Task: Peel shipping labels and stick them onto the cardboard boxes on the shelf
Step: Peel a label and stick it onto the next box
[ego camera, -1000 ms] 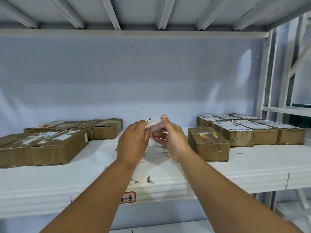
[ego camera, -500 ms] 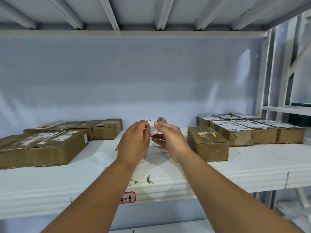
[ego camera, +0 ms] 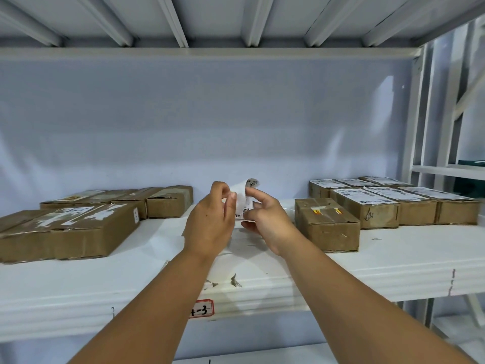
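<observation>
**Shipping label held upright between both hands, left of the plain box**

Shipping label [ego camera: 242,197] hangs in the air above the shelf [ego camera: 393,261], just left of the plain box [ego camera: 326,229], the unlabelled carton with two yellow stickers on its taped top. The label's long axis runs nearly upright. Its top end curls over to the right, towards the plain box, and shows print on the curl. More print shows along its lower right edge.

Left hand [ego camera: 210,224] is to the left of the label, back of the hand to the camera. Its fingertips are bunched and pinch the label's left edge. Right hand [ego camera: 267,222] sits between the label and the plain box. Its forefinger and thumb nip the label's right side, and its other fingers curl loosely beneath. Both forearms reach up and forward over the shelf's front lip, converging on the label.

Behind and right of the plain box is a cluster of labelled boxes [ego camera: 367,206], each with a white printed sheet on top. Well to the left of it, past both hands, lie more brown boxes [ego camera: 78,232]. Below and left of it, a red-edged tag [ego camera: 201,308] is stuck on the shelf's front edge.
</observation>
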A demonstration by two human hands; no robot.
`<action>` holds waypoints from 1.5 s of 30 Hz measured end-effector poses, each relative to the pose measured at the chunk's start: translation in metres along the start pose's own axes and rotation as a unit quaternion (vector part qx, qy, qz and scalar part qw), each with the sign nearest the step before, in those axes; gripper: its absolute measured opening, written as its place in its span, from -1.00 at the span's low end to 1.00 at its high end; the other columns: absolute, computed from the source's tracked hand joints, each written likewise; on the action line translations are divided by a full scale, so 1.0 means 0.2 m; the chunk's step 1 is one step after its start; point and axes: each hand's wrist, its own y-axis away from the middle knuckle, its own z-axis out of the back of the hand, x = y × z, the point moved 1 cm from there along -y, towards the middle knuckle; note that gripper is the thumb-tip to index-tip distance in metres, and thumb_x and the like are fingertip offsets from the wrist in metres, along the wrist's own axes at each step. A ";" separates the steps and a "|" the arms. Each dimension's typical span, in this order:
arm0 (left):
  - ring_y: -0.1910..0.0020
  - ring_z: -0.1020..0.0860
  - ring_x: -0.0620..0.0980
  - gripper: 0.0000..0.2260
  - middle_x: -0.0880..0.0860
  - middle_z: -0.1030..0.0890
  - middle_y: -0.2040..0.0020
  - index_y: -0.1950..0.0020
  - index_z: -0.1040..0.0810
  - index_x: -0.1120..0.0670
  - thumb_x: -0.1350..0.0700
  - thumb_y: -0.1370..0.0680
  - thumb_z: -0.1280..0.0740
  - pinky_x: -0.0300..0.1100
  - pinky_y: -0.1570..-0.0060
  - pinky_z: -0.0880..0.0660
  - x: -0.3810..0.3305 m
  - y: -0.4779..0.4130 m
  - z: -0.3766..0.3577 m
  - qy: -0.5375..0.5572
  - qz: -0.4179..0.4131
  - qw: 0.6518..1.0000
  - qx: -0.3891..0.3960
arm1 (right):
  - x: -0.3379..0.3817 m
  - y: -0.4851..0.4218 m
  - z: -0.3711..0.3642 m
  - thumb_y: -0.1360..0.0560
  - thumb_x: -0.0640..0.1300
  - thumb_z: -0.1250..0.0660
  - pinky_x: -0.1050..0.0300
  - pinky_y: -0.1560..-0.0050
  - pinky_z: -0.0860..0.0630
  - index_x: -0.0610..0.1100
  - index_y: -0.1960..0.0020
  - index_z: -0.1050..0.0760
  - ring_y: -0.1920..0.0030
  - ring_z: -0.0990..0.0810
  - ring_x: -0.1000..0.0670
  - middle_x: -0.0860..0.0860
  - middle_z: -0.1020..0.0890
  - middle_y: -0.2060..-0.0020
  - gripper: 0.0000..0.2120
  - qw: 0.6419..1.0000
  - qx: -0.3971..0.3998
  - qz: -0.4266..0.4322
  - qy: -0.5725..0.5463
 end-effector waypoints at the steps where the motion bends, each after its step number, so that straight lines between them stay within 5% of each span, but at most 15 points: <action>1: -0.01 -0.57 0.10 -0.78 0.05 -0.59 -0.06 -0.18 -0.41 0.09 0.01 -0.62 -0.14 -0.02 0.08 -0.50 0.00 0.00 -0.01 -0.002 -0.005 1.000 0.015 | -0.01 -0.01 0.00 -0.50 -0.48 -0.12 0.22 0.12 -0.50 0.07 -0.06 -0.52 0.36 -0.57 0.20 0.17 -0.60 0.39 -0.52 1.000 -0.003 0.000 0.015; 3: -0.09 -0.53 0.07 -0.72 0.06 -0.54 -0.16 -0.32 -0.36 0.02 0.02 -0.61 -0.15 -0.03 -0.03 -0.47 0.01 0.00 -0.02 -0.023 -0.021 0.998 0.054 | -0.01 -0.02 0.01 -0.51 -0.47 -0.13 0.26 0.16 -0.50 0.02 -0.25 -0.47 0.27 -0.57 0.15 0.10 -0.59 0.27 -0.50 0.999 -0.008 0.004 0.036; 7: -0.21 -0.44 0.00 -0.64 0.02 -0.46 -0.27 -0.41 -0.30 -0.11 -0.03 -0.60 -0.18 -0.10 -0.11 -0.41 0.03 0.00 -0.04 -0.047 -0.020 0.995 0.085 | -0.03 -0.01 -0.01 -0.56 -0.41 -0.13 0.41 0.19 -0.45 -0.01 -0.32 -0.42 0.20 -0.52 0.23 0.13 -0.55 0.14 -0.55 0.994 -0.002 0.048 0.101; 10: -0.19 -0.49 0.01 -0.65 -0.01 -0.46 -0.27 -0.35 -0.42 -0.11 -0.05 -0.56 -0.21 -0.07 -0.12 -0.46 0.05 0.00 -0.04 -0.045 -0.027 0.997 0.062 | -0.04 -0.01 -0.02 -0.51 -0.42 -0.11 0.38 0.16 -0.38 0.00 -0.23 -0.49 0.19 -0.49 0.20 0.17 -0.55 0.17 -0.55 0.979 -0.005 0.089 0.181; 13: -0.03 -0.57 0.08 -0.73 0.04 -0.53 -0.17 -0.21 -0.56 0.02 0.15 -0.52 -0.30 -0.09 0.02 -0.51 0.05 -0.01 -0.04 -0.049 -0.035 0.997 0.038 | -0.05 0.00 -0.03 -0.47 -0.44 -0.09 0.47 0.11 -0.37 -0.04 -0.26 -0.48 0.06 -0.52 0.07 0.03 -0.62 -0.03 -0.50 0.951 -0.009 0.116 0.286; 17: 0.02 -0.59 0.04 -0.78 0.07 -0.58 -0.11 -0.11 -0.62 0.11 0.20 -0.50 -0.30 -0.10 -0.02 -0.53 0.04 -0.02 -0.05 -0.026 0.008 0.999 0.017 | -0.07 0.01 -0.03 -0.45 -0.42 -0.12 0.17 -0.09 -0.46 -0.06 -0.27 -0.49 -0.10 -0.57 -0.06 -0.04 -0.64 -0.11 -0.51 0.926 -0.044 0.143 0.348; 21: -0.03 -0.59 0.10 -0.78 0.16 -0.60 -0.12 -0.10 -0.62 0.23 0.22 -0.52 -0.28 -0.07 -0.10 -0.52 0.02 -0.01 -0.05 -0.013 0.009 1.000 -0.001 | -0.08 -0.02 -0.01 -0.48 -0.33 -0.20 0.18 -0.10 -0.44 -0.02 -0.20 -0.53 -0.11 -0.58 -0.04 0.00 -0.62 -0.13 -0.62 0.922 -0.092 0.106 0.361; 26: -0.22 -0.50 0.07 -0.69 0.13 -0.47 -0.32 -0.28 -0.50 0.26 0.26 -0.54 -0.22 -0.11 -0.26 -0.40 0.03 -0.02 -0.04 0.000 0.043 0.999 -0.014 | -0.07 -0.03 0.01 -0.51 -0.26 -0.24 0.12 -0.10 -0.49 -0.03 -0.13 -0.54 0.04 -0.65 -0.06 -0.02 -0.63 -0.07 -0.74 0.934 -0.150 0.088 0.311; 33: -0.07 -0.59 0.05 -0.73 0.12 -0.47 -0.29 -0.23 -0.53 0.25 0.18 -0.57 -0.24 -0.10 -0.18 -0.47 0.03 -0.03 -0.03 0.021 0.065 0.997 -0.047 | -0.06 -0.01 0.01 -0.51 -0.30 -0.23 0.17 -0.02 -0.51 -0.07 -0.07 -0.56 0.15 -0.66 -0.04 -0.02 -0.65 0.03 -0.76 0.944 -0.160 0.069 0.280; 39: 0.06 -0.57 0.00 -0.78 0.12 -0.53 -0.22 -0.09 -0.60 0.23 0.15 -0.59 -0.22 -0.52 0.05 -0.22 0.02 -0.04 -0.01 0.014 0.098 0.992 -0.076 | -0.05 -0.01 -0.01 -0.45 -0.16 -0.33 0.03 -0.03 -0.56 0.01 0.07 -0.59 0.12 -0.66 -0.07 0.07 -0.66 0.17 -0.89 0.941 -0.170 0.065 0.285; 42: 0.22 -0.43 -0.03 -0.78 0.15 -0.59 0.06 0.24 -0.49 0.16 0.14 -0.58 -0.22 -0.40 0.18 -0.23 0.04 -0.05 -0.01 0.002 0.085 0.990 -0.109 | -0.04 -0.01 0.00 -0.46 -0.14 -0.36 0.17 0.05 -0.55 -0.01 0.19 -0.58 0.20 -0.66 -0.02 0.03 -0.69 0.25 -0.92 0.941 -0.180 0.080 0.274; 45: 0.25 -0.45 0.06 -0.74 0.10 -0.54 0.24 0.29 -0.47 0.21 0.12 -0.57 -0.26 -0.30 0.27 -0.18 0.06 -0.05 -0.01 0.003 0.099 0.986 -0.136 | -0.03 -0.01 0.01 -0.47 -0.21 -0.36 0.50 0.28 -0.37 -0.12 0.14 -0.61 0.31 -0.55 0.11 0.06 -0.61 0.36 -0.94 0.939 -0.173 0.093 0.283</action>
